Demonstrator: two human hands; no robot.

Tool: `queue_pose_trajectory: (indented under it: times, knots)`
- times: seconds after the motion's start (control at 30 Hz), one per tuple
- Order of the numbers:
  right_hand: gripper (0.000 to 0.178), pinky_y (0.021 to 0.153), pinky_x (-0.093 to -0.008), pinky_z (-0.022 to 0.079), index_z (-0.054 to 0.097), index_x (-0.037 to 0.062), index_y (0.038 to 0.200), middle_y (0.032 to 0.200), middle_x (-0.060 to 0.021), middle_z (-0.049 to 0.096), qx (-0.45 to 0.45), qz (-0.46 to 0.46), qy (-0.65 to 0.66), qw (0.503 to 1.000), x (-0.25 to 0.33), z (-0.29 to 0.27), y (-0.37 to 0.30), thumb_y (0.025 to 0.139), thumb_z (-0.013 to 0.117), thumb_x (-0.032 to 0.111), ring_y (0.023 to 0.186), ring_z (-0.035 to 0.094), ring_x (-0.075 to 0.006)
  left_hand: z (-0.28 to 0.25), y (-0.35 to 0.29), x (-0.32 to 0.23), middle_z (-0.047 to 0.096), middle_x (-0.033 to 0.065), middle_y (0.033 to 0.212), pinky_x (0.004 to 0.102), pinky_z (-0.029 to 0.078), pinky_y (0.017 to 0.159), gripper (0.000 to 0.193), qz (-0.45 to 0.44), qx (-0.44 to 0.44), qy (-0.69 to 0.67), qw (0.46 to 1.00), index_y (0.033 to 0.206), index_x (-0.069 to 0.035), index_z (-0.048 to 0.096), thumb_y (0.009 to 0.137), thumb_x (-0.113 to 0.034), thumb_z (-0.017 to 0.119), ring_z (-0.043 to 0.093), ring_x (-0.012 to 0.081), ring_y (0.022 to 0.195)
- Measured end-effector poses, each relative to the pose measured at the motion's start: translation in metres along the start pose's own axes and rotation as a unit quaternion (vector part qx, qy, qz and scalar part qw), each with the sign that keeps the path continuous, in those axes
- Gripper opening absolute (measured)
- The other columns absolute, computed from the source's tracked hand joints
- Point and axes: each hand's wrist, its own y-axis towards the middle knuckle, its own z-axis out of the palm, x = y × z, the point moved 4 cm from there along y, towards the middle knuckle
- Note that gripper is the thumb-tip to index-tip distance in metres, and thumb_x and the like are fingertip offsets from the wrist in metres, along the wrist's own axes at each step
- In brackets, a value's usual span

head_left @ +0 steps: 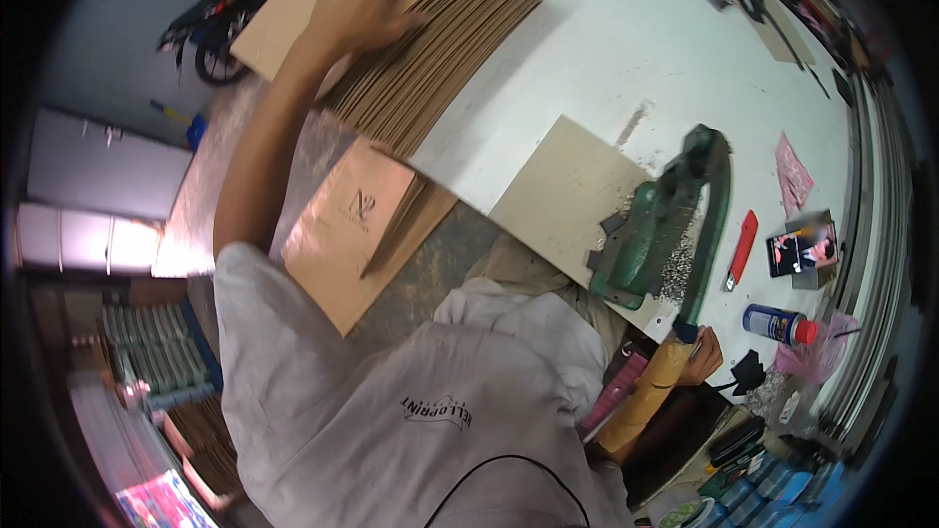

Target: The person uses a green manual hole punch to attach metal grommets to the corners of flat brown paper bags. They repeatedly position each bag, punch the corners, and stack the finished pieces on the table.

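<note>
My left hand is at the top of a tall stack of brown paper bags, its fingers curled in at the edge of the uppermost bag. Other brown bags lie near my left side, below the stack. My right hand is at the near table edge, beside the long lever handle of a green lever press. Yellowish wrapping covers the handle, which hides part of this hand. Its fingers look curled; what they hold is hidden. The press stands beside a grey-beige board, with small silvery bits scattered around it.
On the white table lie a red cutter knife, a blue spray can with a red cap, a propped phone and pink plastic scraps. A motorcycle stands far left. Blue containers are lower right.
</note>
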Motion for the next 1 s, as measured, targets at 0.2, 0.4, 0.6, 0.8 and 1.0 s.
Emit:
queue_pose_trajectory:
  times: [0.2, 0.4, 0.6, 0.8, 1.0]
  knots:
    - [0.017, 0.076, -0.0393, 0.053, 0.071, -0.0022, 0.098, 0.088, -0.0156, 0.067, 0.066, 0.173, 0.028, 0.982, -0.003, -0.018, -0.021, 0.101, 0.066, 0.013, 0.08, 0.064, -0.0319, -0.024, -0.007, -0.008, 0.07, 0.0252, 0.124, 0.0417, 0.049, 0.107, 0.072, -0.104, 0.145, -0.074, 0.981, 0.136, -0.001, 0.064, 0.09, -0.057, 0.07, 0.065, 0.0358, 0.12]
    - [0.02, 0.064, -0.0415, 0.043, 0.058, -0.0052, 0.083, 0.075, -0.0121, 0.052, 0.145, 0.021, 0.172, 0.974, 0.096, -0.049, -0.049, 0.1, 0.065, 0.003, 0.067, 0.048, -0.0271, 0.01, -0.119, 0.135, 0.071, 0.0195, 0.117, 0.0454, 0.05, 0.097, 0.052, -0.226, -0.516, -0.177, 0.807, 0.116, -0.005, 0.07, 0.094, -0.052, 0.068, 0.067, 0.0323, 0.111]
    - [0.009, 0.065, -0.0384, 0.049, 0.061, -0.0044, 0.086, 0.081, -0.0163, 0.061, 0.296, -0.123, 0.389, 0.864, 0.221, -0.024, -0.024, 0.087, 0.07, -0.005, 0.072, 0.06, -0.0317, 0.109, -0.12, 0.144, 0.048, 0.0135, 0.156, 0.0397, 0.028, 0.123, 0.067, -0.308, -0.395, -0.719, 0.482, 0.156, -0.004, 0.04, 0.109, -0.051, 0.046, 0.041, 0.0273, 0.146]
    - [0.011, 0.062, -0.037, 0.049, 0.063, -0.0046, 0.086, 0.082, -0.0164, 0.062, 0.343, -0.201, 0.462, 0.793, 0.315, 0.016, 0.013, 0.083, 0.072, -0.01, 0.071, 0.061, -0.0296, 0.176, -0.086, 0.153, 0.052, 0.0192, 0.149, 0.0385, 0.036, 0.117, 0.065, -0.208, -0.432, -0.782, 0.397, 0.15, 0.003, 0.046, 0.11, -0.048, 0.043, 0.048, 0.0284, 0.138]
    - [0.009, 0.073, -0.039, 0.053, 0.068, -0.0063, 0.095, 0.09, -0.0182, 0.067, 0.355, -0.144, 0.477, 0.791, 0.383, 0.07, 0.012, 0.087, 0.073, -0.004, 0.081, 0.065, -0.0334, 0.172, -0.119, 0.154, 0.031, 0.0206, 0.164, 0.04, 0.027, 0.123, 0.069, -0.272, -0.518, -0.677, 0.446, 0.156, 0.006, 0.032, 0.112, -0.047, 0.037, 0.027, 0.0301, 0.152]
